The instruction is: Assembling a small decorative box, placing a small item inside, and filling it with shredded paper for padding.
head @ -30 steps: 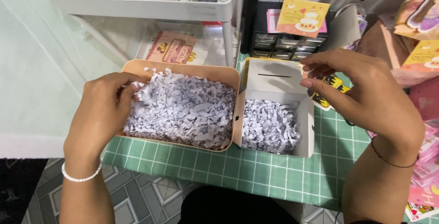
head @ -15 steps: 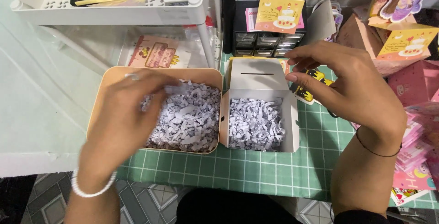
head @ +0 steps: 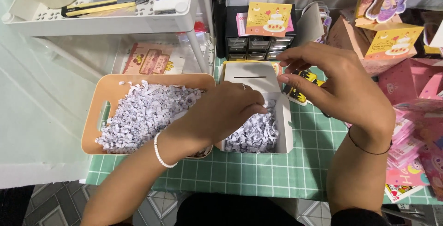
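Since the earlier frame the left hand (head: 226, 110) has crossed from the tan tray (head: 99, 110) into the small white box (head: 256, 76) mid-table, fingers curled over shredded paper (head: 256, 133), likely pinching a tuft. The right hand (head: 332, 85) hovers half-open at the box's right wall, holding nothing. The shreds are crinkled, light, loose and springy; grab them in bunches. The box is thin card, easily dented; hold it by the walls.
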